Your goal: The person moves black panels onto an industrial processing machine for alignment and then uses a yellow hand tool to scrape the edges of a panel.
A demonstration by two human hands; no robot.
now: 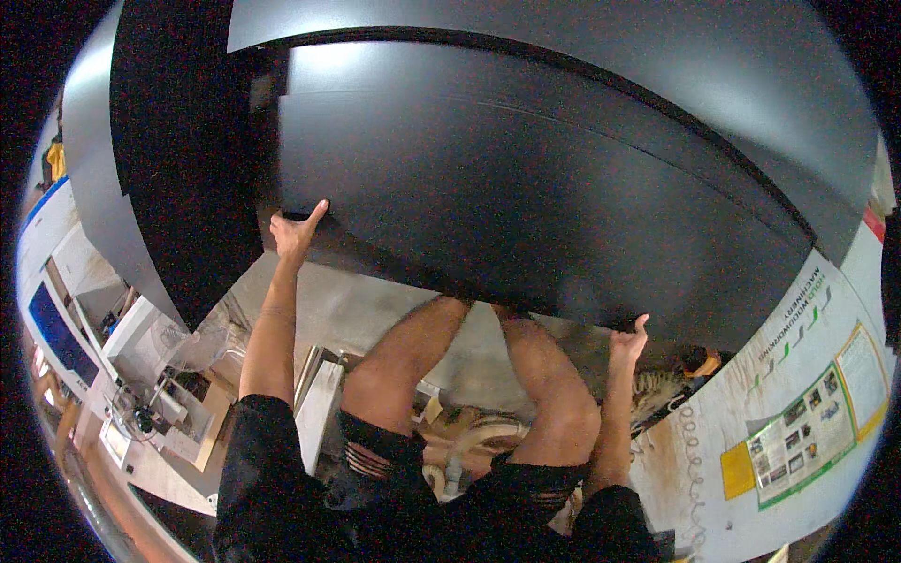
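Observation:
A large flat dark grey board spans the middle of the view in front of my knees. My left hand grips its near edge at the left, the thumb stretched over the top face and the fingers partly hidden at the edge. At the right end of the same edge my right hand is closed round the board, its thumb pointing up and its other fingers mostly out of sight. Beyond the board's far side lies another smooth grey panel, with a dark gap between them.
A tall dark panel stands at the left. Farther left is a white machine with cables. On the right, a white machine housing carries a green-framed poster and a coiled hose. Ribbed hoses lie below my legs.

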